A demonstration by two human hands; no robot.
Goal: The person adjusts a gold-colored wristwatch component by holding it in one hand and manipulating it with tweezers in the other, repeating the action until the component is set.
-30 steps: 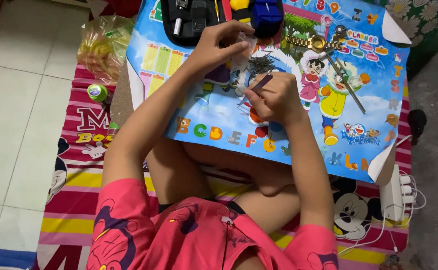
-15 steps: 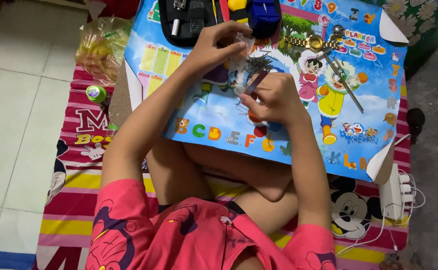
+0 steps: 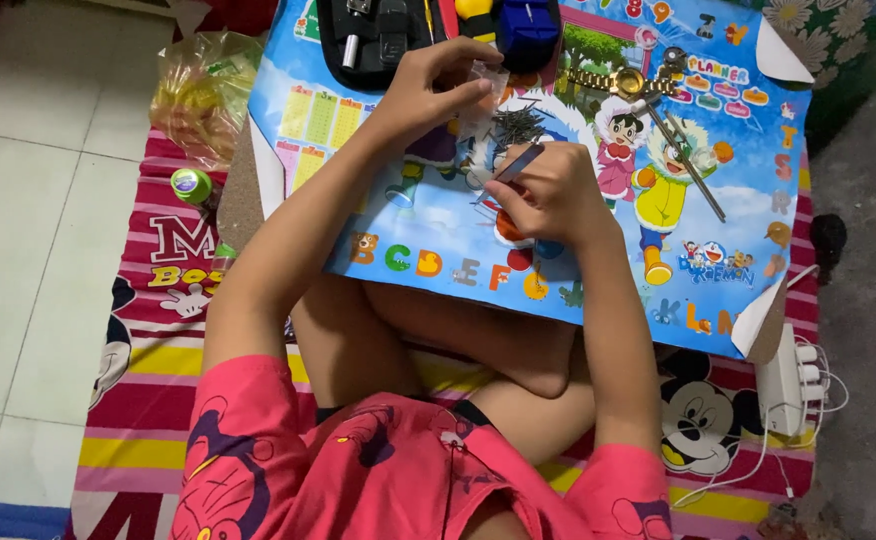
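My right hand (image 3: 550,192) is closed around metal tweezers (image 3: 514,165), whose tips point up and left toward a pile of small dark metal pins (image 3: 518,124) on the colourful cartoon board (image 3: 408,230) across my lap. My left hand (image 3: 428,85) rests above and to the left, fingers pinched on a small clear plastic bag (image 3: 480,88) beside the pile. A gold metal watch band (image 3: 608,82) lies just beyond the pins.
A black tool case (image 3: 373,35) and a blue and yellow tool (image 3: 518,25) sit at the board's far edge. A long thin metal tool (image 3: 688,155) lies at the right. A plastic bag (image 3: 198,90), a green tape roll (image 3: 192,184) and a white power strip (image 3: 784,382) lie on the striped mat.
My right hand has shifted slightly up and left with the tweezers, closer to the pin pile. The left hand stays on the clear bag.
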